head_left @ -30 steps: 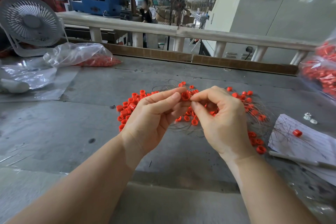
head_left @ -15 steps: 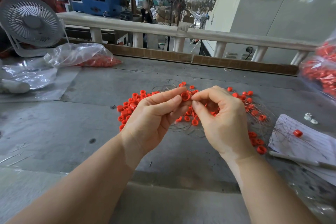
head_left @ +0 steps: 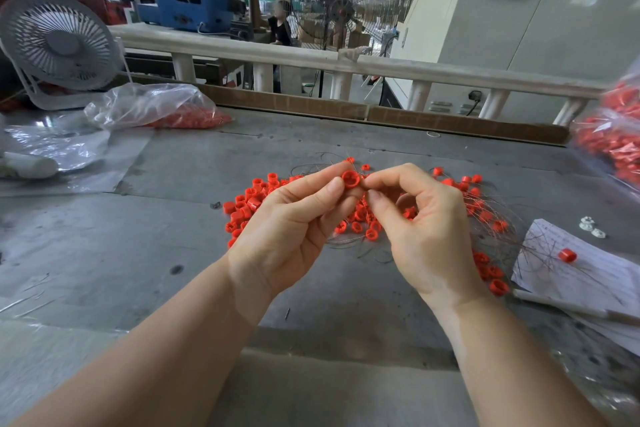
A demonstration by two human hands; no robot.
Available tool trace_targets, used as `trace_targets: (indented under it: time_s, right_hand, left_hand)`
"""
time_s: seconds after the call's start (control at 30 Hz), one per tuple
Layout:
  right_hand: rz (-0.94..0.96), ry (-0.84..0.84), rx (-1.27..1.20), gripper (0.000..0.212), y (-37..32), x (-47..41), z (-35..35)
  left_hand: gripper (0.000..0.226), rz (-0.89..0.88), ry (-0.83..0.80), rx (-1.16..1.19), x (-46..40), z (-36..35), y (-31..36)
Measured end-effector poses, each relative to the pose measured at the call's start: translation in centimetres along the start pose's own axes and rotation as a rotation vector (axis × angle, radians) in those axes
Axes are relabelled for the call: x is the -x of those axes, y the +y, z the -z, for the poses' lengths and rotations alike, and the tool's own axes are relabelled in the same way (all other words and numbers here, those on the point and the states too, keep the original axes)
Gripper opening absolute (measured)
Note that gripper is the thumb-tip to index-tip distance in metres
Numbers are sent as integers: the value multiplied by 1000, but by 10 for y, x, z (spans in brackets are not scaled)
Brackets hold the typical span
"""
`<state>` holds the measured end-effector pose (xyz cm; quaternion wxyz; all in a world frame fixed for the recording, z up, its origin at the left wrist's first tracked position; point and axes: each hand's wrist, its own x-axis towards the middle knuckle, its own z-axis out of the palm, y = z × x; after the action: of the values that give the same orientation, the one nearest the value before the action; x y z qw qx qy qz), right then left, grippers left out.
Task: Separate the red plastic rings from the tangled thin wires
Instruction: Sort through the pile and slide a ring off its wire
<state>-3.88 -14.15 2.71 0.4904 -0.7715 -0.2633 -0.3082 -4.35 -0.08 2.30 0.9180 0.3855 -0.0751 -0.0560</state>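
Above a pile of red plastic rings on the grey table, my left hand pinches one red ring between thumb and index fingertip. My right hand meets it from the right, thumb and index fingertips pinched together right beside the ring; whether they pinch a wire or the ring's edge I cannot tell. Thin tangled wires spread under and to the right of my hands, with more rings caught among them. My palms hide part of the pile.
A sheet of paper with one red ring and loose wires lies at the right. Clear bags of red rings sit at the far left and right edge. A desk fan stands back left, a railing behind.
Both hands stay almost where they were, fingertips working at the same ring. The pile and wires have not visibly shifted.
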Motion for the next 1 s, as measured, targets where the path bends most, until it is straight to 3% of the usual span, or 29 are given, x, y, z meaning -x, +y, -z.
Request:
trace_targets:
  time_s: [0.5,0.67,1.0]
  right_hand:
    - [-50,3,-44,22,-1,-1,0]
    - [-120,4,-179,27,-1,-2,1]
    - [-381,-94,-600,12,6,-3,0]
  left_hand:
    - [25,13,-2,-2,1,-2,1]
    - [25,15,-7,10,2,-3,1]
    - [27,40,-52,50,3,-5,0]
